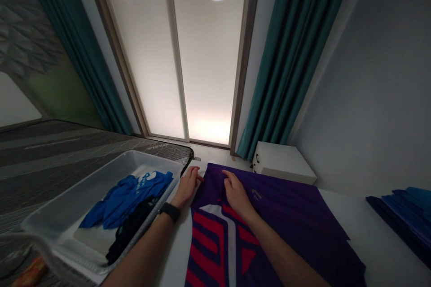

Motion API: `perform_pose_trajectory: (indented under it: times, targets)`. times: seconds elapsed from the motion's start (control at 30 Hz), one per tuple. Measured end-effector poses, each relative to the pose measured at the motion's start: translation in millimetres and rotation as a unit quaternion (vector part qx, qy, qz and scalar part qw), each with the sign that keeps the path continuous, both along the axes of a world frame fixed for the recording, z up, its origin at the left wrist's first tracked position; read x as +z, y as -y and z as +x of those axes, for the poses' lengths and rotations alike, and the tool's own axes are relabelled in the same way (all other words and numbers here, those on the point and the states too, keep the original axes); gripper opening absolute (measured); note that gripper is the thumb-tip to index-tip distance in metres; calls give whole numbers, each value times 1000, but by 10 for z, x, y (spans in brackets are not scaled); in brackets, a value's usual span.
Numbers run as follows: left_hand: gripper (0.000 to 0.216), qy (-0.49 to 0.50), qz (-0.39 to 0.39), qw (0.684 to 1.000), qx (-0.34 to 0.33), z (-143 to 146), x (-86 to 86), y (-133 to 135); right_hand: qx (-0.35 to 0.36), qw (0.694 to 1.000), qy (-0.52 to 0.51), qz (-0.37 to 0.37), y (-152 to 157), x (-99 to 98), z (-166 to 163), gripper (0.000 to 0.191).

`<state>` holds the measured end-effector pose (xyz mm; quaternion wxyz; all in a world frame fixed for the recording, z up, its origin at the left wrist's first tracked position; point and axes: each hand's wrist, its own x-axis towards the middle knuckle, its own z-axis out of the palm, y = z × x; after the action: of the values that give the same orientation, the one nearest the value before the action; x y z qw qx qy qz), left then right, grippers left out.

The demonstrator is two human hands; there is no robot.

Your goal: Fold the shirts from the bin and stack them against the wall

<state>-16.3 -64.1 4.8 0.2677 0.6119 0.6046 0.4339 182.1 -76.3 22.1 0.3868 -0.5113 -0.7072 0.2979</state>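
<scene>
A purple sports shirt [283,206] with red stripes and a white band lies spread on a white table. My left hand [188,184], with a dark band on its wrist, is at the shirt's far left corner. Its fingers stretch out toward the fabric and nothing shows in them. My right hand [235,189] rests on the shirt near its far edge, index finger extended and the others partly bent. I see no fold of cloth held in it. My right forearm crosses over the printed part.
Left of the table, a clear plastic bin [134,156] holds a blue shirt [129,197] and a dark garment [134,224]. A stack of folded blue clothes [404,219] lies at the right. Behind stand a white drawer cabinet [283,161], teal curtains [286,54] and frosted sliding doors [208,63].
</scene>
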Motion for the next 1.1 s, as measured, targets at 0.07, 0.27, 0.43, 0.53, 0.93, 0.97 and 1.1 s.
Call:
perform_pose_trajectory:
  times: [0.07,0.27,0.43,0.53,0.93,0.97,1.1]
  targets:
    - [40,12,-3,1000,5,10,-16,-8,-17,1000,-4,-7,-56,19,57,47]
    - [39,38,-34,999,18,-7,-63,-166,41,999,29,19,-13,128,71,47]
    - [31,8,-56,998,37,10,-11,-509,153,976,145,54,216,169,-34,48]
    - [25,-7,-66,997,39,49,19,-691,184,958,209,67,325,122,-93,50]
    - [19,-62,-64,996,8,90,34,-905,228,924,286,113,447,-121,-175,49]
    - [18,-66,-63,996,8,96,30,-913,232,922,289,112,458,-129,-178,48]
    - [13,-82,-51,995,15,128,1,-910,242,921,289,101,477,-144,-179,48]
